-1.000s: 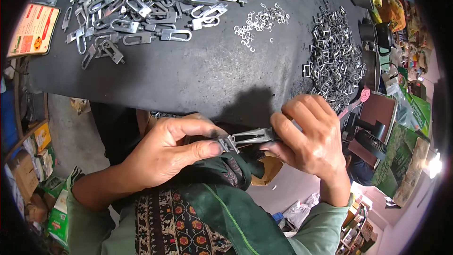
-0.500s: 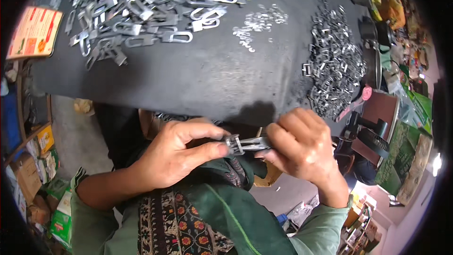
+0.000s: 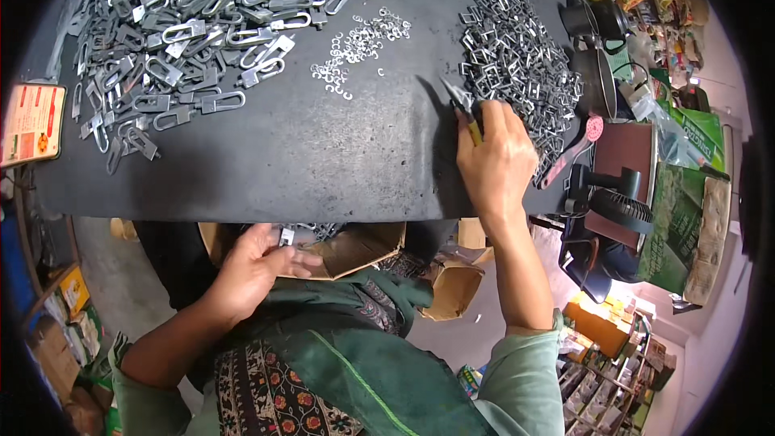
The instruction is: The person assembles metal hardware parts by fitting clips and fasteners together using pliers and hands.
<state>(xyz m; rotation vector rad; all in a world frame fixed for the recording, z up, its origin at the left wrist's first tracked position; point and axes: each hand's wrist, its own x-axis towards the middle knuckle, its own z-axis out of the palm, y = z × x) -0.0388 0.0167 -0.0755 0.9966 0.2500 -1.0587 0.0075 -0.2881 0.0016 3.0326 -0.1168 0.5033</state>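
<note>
Here at half past two, the right hand [image 3: 499, 157] has its grip wrapped round the pliers [image 3: 474, 127], tips aimed at eleven, just beside the small metal frames [image 3: 521, 64] on the bench [image 3: 323, 165]. Down at eight, the left hand [image 3: 246, 270] is at the cardboard box [image 3: 367, 247], a metal piece [image 3: 286, 236] by its fingers; can't tell whether that grip has it. Looped metal fittings [image 3: 184, 31] crowd ten o'clock, little open rings [image 3: 355, 48] near twelve.

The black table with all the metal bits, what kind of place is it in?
Probably a small workshop: the table holds heaps of metal loops and little metal frames, and the right hand holds pliers.
</note>
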